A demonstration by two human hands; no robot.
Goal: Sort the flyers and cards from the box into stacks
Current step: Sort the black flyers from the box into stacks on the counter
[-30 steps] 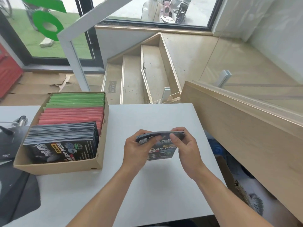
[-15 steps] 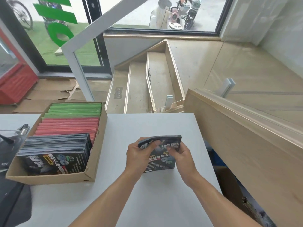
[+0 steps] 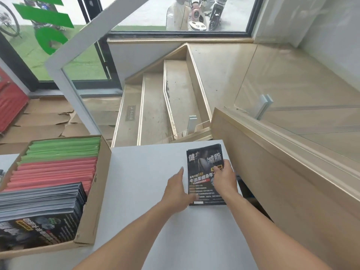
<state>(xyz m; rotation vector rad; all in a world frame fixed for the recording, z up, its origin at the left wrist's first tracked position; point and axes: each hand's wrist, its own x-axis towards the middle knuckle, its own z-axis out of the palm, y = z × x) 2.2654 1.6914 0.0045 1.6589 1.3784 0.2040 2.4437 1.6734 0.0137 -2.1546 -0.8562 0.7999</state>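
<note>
Setting down a first stack of black flyers [image 3: 204, 176] at the far right of the desk [image 3: 140, 172] — right hand [image 3: 224, 180] flat on top, left hand [image 3: 177, 190] loose-fingered at its near-left corner. Next: back to the box [image 3: 93, 211] for more — its left side cut off, small print illegible

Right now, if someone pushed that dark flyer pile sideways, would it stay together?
Probably not neatly. The flyer pile looks like thin glossy sheets, so upper ones would likely slide and fan out on the white table. Lifted by one edge, it would probably droop. It lies near the table's edge, so sheets might fall off.
</note>
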